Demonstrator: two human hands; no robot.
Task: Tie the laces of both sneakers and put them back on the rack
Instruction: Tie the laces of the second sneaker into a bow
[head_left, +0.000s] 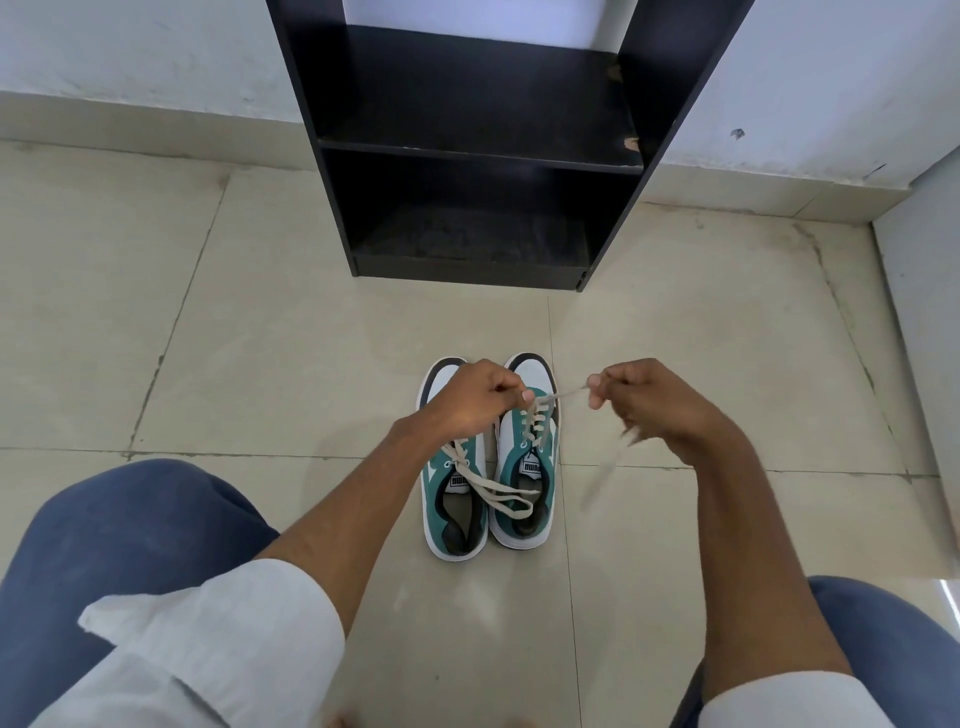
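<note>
Hands pinch 1 lace end each, left hand (470, 400) and right hand (631, 397) drawing the lace (569, 394) taut between their fingers above the right sneaker (524, 467); a slipping pinch could loosen the knot.

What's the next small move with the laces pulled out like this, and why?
Probably cross the two ends and form the first loop: the left hand and right hand each pinch an end of the right sneaker's lace, pulled apart with no bow yet. The left sneaker already looks knotted.
</note>
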